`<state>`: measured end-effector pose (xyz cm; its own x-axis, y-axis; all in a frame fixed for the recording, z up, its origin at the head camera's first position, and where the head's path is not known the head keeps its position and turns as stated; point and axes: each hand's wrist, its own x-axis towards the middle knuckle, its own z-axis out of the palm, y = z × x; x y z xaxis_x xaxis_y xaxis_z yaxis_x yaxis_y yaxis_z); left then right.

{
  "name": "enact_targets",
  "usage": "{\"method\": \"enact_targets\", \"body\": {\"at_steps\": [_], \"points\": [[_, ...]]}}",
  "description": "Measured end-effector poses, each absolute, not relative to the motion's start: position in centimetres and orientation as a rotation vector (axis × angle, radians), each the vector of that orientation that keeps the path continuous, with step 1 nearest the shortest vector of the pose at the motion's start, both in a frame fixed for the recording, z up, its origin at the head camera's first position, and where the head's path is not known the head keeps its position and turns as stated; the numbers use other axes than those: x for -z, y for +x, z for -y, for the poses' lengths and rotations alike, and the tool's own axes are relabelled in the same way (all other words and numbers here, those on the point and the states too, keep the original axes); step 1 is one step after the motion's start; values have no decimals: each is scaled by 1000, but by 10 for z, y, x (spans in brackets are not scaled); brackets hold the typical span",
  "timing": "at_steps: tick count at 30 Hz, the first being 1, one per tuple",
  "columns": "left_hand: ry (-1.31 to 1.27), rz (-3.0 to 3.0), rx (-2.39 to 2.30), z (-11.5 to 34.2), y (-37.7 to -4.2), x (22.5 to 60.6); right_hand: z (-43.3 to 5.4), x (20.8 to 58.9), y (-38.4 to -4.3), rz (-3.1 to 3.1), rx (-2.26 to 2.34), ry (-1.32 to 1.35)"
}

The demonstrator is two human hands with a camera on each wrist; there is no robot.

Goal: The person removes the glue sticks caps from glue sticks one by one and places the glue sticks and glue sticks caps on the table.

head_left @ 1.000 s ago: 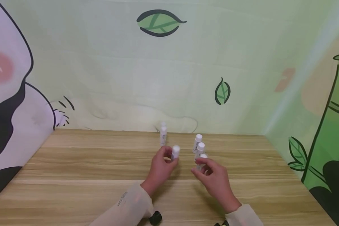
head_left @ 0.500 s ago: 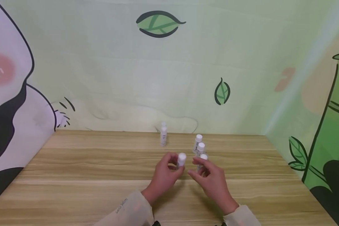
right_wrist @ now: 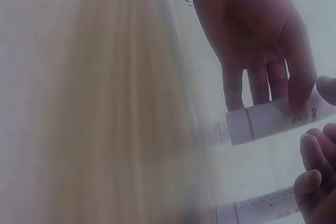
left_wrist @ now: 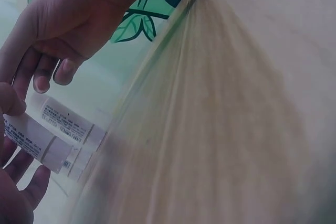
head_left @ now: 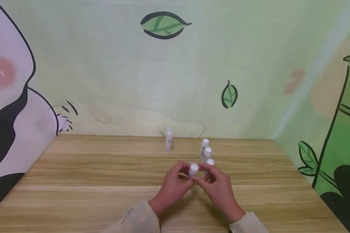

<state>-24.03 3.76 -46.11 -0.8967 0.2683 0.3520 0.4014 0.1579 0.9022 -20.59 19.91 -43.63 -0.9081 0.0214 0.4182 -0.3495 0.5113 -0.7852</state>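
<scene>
A small white cylindrical bottle (head_left: pixel 193 170) with a white cap and printed label is held a little above the table. My left hand (head_left: pixel 175 186) grips it from the left, fingers behind and thumb in front. From the right, my right hand (head_left: pixel 220 187) pinches it near the cap with thumb and index finger. In the right wrist view the left hand (right_wrist: pixel 257 35) holds the bottle (right_wrist: pixel 268 119) with its base toward the table, and fingers of the right hand (right_wrist: pixel 317 174) are at the edge. Behind the right hand stand three similar white bottles (head_left: pixel 207 152), the nearest partly hidden.
Farther back on the wooden table (head_left: pixel 105 161), another white bottle (head_left: pixel 169 140) stands upright with a second cap showing behind it. A printed backdrop (head_left: pixel 119 81) with leaves and a panda rises at the table's rear edge.
My left hand has carried the bottle right and toward me, up to the right hand. The right fingers, apart from it before, now touch it. The standing bottles have not moved.
</scene>
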Motion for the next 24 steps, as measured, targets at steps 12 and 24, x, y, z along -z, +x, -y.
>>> {"method": "enact_targets", "body": {"at_steps": [12,24], "points": [[-708,2326,1849,-40,-236,461,-198,437,-204,2352,-1333,271],[-737,2345,1854,-39,-237,460,-196,436,-203,2310,-1359,268]]}}
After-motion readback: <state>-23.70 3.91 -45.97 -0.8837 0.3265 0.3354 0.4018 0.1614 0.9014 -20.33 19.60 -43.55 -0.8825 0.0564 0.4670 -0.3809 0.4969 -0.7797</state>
